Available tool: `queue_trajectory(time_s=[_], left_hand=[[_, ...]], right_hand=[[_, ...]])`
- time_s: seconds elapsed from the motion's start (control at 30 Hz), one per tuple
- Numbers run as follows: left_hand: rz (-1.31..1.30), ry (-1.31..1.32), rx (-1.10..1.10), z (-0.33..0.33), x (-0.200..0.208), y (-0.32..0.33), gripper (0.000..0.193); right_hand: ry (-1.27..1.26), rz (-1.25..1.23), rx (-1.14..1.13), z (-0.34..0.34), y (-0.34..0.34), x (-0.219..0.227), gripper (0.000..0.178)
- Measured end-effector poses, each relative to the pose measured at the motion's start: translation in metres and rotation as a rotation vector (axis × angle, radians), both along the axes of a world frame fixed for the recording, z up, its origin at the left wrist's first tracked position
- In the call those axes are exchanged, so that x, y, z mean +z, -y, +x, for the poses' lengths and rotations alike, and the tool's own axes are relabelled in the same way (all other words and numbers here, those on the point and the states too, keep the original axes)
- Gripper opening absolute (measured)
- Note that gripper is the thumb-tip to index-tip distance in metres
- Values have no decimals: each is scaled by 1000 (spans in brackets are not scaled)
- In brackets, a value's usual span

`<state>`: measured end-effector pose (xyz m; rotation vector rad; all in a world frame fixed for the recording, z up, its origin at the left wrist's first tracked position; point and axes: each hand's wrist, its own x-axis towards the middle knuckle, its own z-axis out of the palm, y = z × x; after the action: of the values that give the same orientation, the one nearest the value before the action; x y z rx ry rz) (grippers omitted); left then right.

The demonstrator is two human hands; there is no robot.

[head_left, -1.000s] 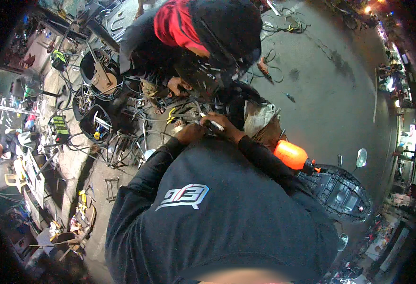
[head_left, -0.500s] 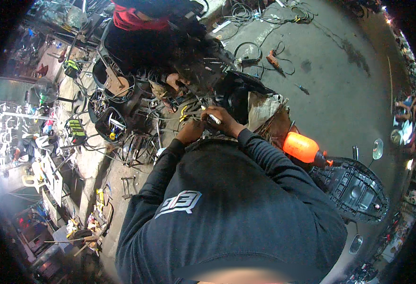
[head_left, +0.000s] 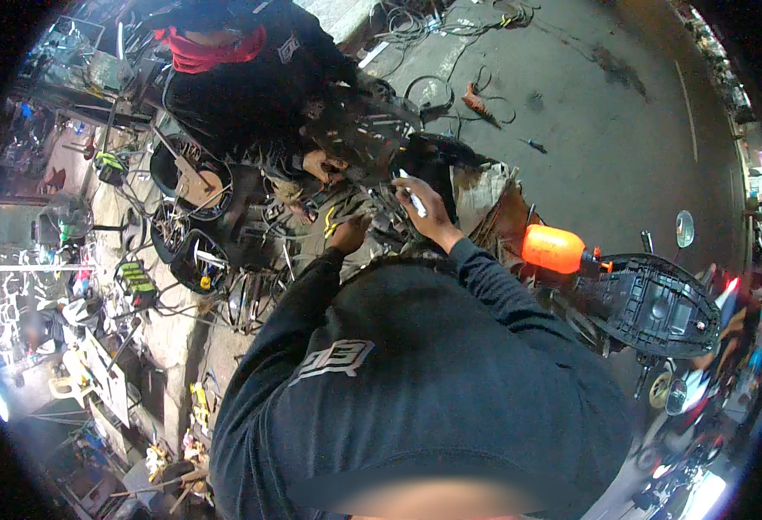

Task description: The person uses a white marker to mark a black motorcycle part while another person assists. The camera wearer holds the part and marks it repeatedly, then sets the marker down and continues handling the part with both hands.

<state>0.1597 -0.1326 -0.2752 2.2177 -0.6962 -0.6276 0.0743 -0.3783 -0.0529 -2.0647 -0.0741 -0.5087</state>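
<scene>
My right hand [head_left: 433, 214] is closed around a slim white object [head_left: 416, 205], whose kind I cannot make out. It is above dark, cluttered mechanical parts [head_left: 387, 217] in front of me. My left hand [head_left: 349, 234] is beside it, lower and to the left, with its fingers curled in among the parts; what they grip is hidden. A yellow strip or cable [head_left: 329, 222] lies just left of that hand. Across from me, a co-worker's hand [head_left: 322, 165] reaches into the same clutter.
The co-worker [head_left: 251, 87] in dark clothes with red at the neck is bent at upper left. Black bins [head_left: 199, 260] with tools stand at left. An orange bottle [head_left: 554, 249] and a black plastic vehicle body [head_left: 667, 303] are at right. An orange tool [head_left: 478, 102] and cables lie on the floor.
My hands have drawn apart, the right one shifting right with the white object. The co-worker shows more fully, and the whole view has shifted and turned a little.
</scene>
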Motion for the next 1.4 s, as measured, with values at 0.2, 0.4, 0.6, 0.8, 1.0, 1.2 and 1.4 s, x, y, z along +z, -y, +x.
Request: queue_trajectory(time_s=[0.2, 0.4, 0.6, 0.8, 1.0, 1.2, 1.4], left_hand=[[220, -373, 497, 20, -110, -112, 55], [-98, -106, 758, 47, -82, -277, 34], [180, -156, -101, 19, 77, -209, 31], [-705, -467, -47, -48, 261, -38, 38], [-889, -724, -96, -73, 344, 24, 40], [-806, -640, 49, -119, 350, 60, 35], [-717, -504, 119, -148, 355, 96, 28]], right_hand=[[-241, 143, -314, -43, -14, 18, 25], [-317, 261, -518, -139, -32, 20, 32], [-298, 940, -687, -162, -54, 41, 26], [-267, 1006, -119, -111, -72, 112, 23], [-219, 949, 137, -102, -43, 166, 20], [-341, 922, 156, -127, -10, 157, 21], [-249, 527, 238, -150, 27, 159, 27]])
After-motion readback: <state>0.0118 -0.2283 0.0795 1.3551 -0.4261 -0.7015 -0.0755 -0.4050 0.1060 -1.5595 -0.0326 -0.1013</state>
